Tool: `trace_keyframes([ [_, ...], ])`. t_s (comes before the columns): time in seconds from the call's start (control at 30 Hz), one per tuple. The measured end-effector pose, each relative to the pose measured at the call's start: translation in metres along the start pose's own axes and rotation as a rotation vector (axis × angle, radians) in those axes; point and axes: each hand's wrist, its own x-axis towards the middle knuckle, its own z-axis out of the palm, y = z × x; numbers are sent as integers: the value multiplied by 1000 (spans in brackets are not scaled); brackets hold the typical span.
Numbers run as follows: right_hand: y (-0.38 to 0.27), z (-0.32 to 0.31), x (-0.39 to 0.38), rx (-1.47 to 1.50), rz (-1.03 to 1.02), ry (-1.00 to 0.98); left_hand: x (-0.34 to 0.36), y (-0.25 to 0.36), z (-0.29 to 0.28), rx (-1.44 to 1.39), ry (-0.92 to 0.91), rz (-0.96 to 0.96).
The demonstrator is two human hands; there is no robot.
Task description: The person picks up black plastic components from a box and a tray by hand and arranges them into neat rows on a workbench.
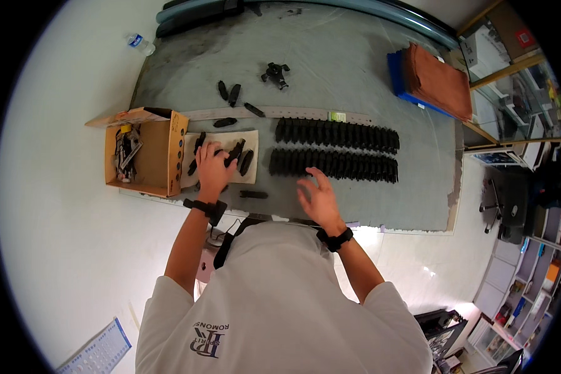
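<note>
Across the grey bench (343, 68) lie two rows of black parts (336, 133), seemingly arranged, and a pale mat (252, 139), the left hand (212, 169) over it, grip indiscernible, the right hand (319, 201) spread at the nearer row (349, 165), with loose black pieces (247, 163) on the mat apparently remaining.

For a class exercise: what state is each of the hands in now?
Left hand: over black pieces; grip cannot be told.
Right hand: open, near the lower black row.

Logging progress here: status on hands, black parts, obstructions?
Left hand over pale sheet, grip unclear. Right hand open, near black parts. Most parts in two rows. Loose piece lies between hands.
</note>
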Motion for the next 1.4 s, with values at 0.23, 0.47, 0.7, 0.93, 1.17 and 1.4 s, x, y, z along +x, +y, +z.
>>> trace_keyframes([
  [0.23,23,7,3,-6,-50,-35,32,12,-21,140,-92,-135],
  [0.47,17,7,-1,-32,-13,6,121,-32,-2,23,-142,-107],
  [0.7,-23,10,-19,-187,132,47,174,-22,55,44,-288,176],
  [0.93,-56,15,-30,-235,200,52,185,-20,79,-90,-316,202],
  [1.17,-71,10,-21,-252,232,23,169,8,1,-276,-222,343],
  [1.4,-82,-6,12,-260,183,168,83,79,-53,-553,-238,625],
])
